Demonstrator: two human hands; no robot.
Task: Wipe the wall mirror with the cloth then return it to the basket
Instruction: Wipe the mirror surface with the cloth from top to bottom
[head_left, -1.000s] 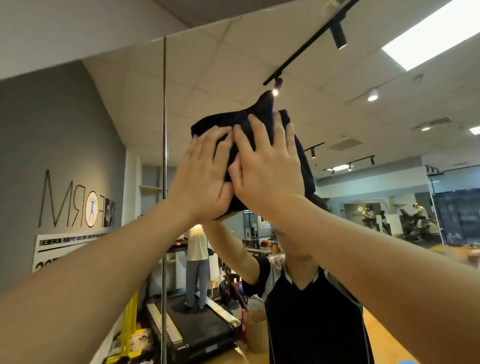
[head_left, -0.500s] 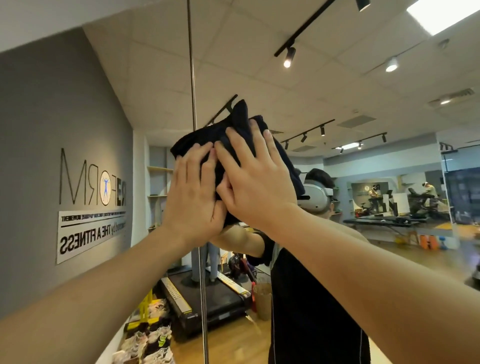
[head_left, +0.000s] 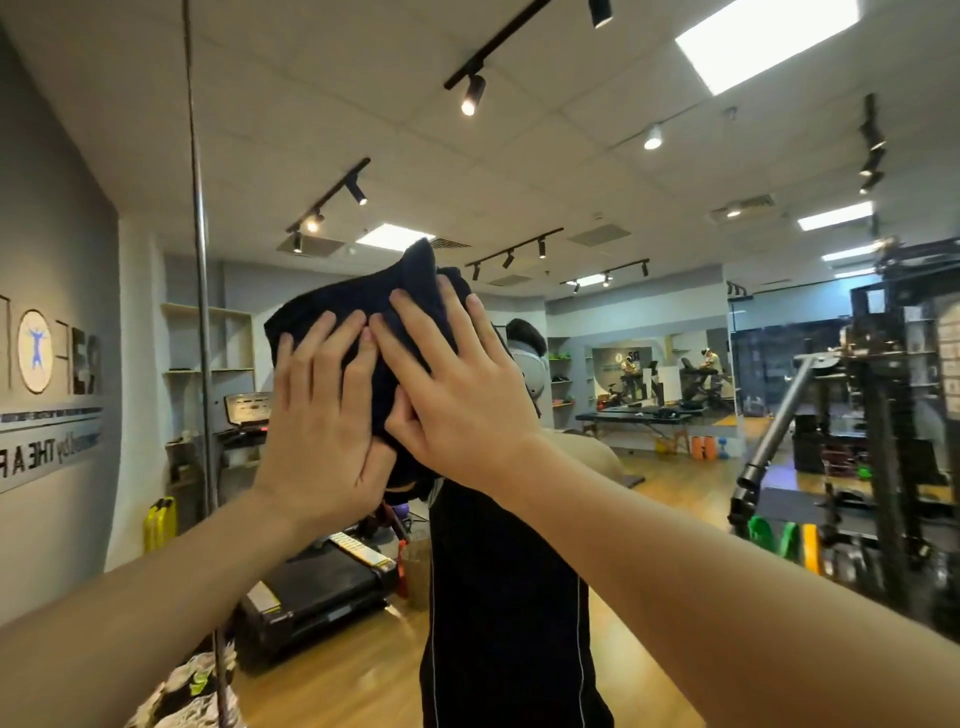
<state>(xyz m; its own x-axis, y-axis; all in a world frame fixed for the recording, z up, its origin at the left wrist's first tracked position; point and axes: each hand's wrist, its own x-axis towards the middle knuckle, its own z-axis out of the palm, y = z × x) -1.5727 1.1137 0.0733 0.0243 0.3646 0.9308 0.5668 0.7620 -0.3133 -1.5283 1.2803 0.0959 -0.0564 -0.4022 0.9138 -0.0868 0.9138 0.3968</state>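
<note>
Left hand (head_left: 317, 415): flat on the cloth, fingers straight and spread, pressing it against the mirror; it grips nothing.
Right hand (head_left: 457, 395): likewise flat, fingers straight, pressing the cloth from the right; thumb tucked at the cloth's lower edge, touching the left hand.
Cloth (head_left: 363, 306): dark, bunched, held up at head height between both palms and the glass; one corner stands up above the fingers.
Mirror (head_left: 649, 364): wall-mounted, fills most of the view; a vertical seam (head_left: 200, 291) runs left of the hands. No streaks or smears can be made out on the glass.
Progress: wiping is judged under way, cloth in contact with the upper middle of the pane. How much of the glass is already done cannot be told.
Remaining: finish the pane, then carry the cloth back to the basket; that return is not yet begun.
Basket: a pale woven container (head_left: 415, 574) shows in the reflection on the floor, just beside the treadmill (head_left: 311, 597). Whether it is the task's basket is uncertain.
Basket contents: cannot tell; its opening is hidden.
</note>
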